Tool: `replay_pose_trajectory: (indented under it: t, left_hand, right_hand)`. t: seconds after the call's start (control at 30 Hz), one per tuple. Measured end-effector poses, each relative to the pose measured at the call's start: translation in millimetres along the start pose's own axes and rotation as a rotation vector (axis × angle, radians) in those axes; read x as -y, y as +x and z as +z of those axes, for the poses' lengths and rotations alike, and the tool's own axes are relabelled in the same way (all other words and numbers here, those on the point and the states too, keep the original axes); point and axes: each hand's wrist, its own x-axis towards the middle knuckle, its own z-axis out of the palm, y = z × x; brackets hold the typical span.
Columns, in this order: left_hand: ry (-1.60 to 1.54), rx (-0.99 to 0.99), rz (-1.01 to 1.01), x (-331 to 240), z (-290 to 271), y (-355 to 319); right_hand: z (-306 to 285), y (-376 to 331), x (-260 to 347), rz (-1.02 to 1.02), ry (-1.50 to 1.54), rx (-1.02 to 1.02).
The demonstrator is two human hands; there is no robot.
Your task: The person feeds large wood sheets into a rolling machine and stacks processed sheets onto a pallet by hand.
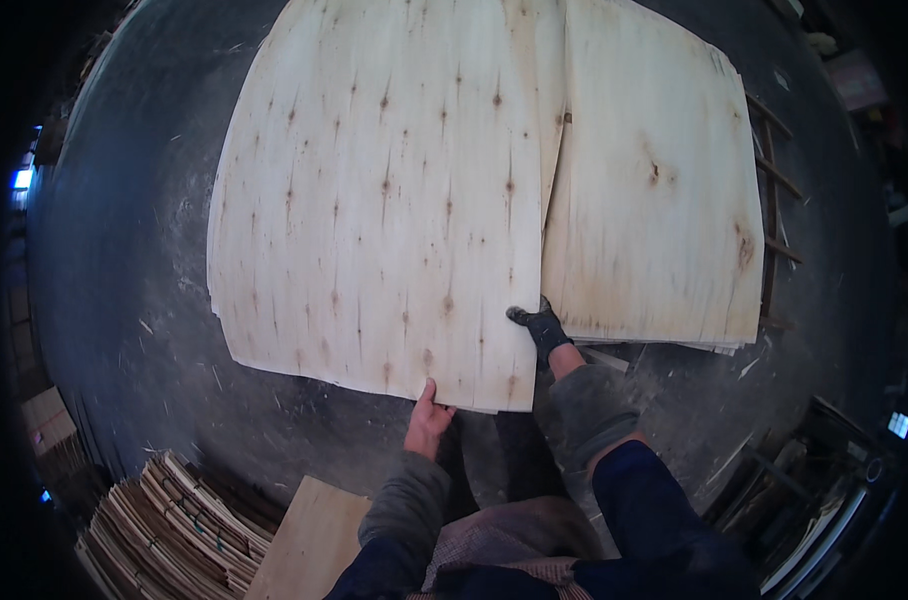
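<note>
A large pale wood veneer sheet with many dark knots fills the middle of the view. At its near edge my bare left hand grips it, thumb on top and fingers hidden beneath. My right hand, in a dark glove, holds the sheet's right edge, its thumb lying on the upper face. To the right, a second stack of veneer sheets has a few brown knots on top. The knotted sheet's right edge lies beside that stack, with a narrow dark gap between them.
A bundle of thin wood sheets stands at the lower left, beside a flat board. A wooden slatted frame shows past the right stack. Scrap and metal parts lie at the lower right. Wood splinters dot the dark floor.
</note>
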Motion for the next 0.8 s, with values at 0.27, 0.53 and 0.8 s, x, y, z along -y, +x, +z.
replay_pose_trajectory:
  t: [0.27,0.53,0.8]
  left_hand:
    - [-0.181,0.096,0.030,3.7,-0.5,-21.1]
    - [-0.057,0.191,0.278,-16.8,23.1,-106.5]
    - [-0.003,0.052,0.226,-0.6,-15.0,-141.6]
  right_hand:
    - [5.8,-39.5,5.1,-0.212,-0.461,-0.143]
    - [1.9,-69.7,62.5,0.004,0.606,0.185]
    - [18.3,-118.5,83.3,0.184,0.295,0.321]
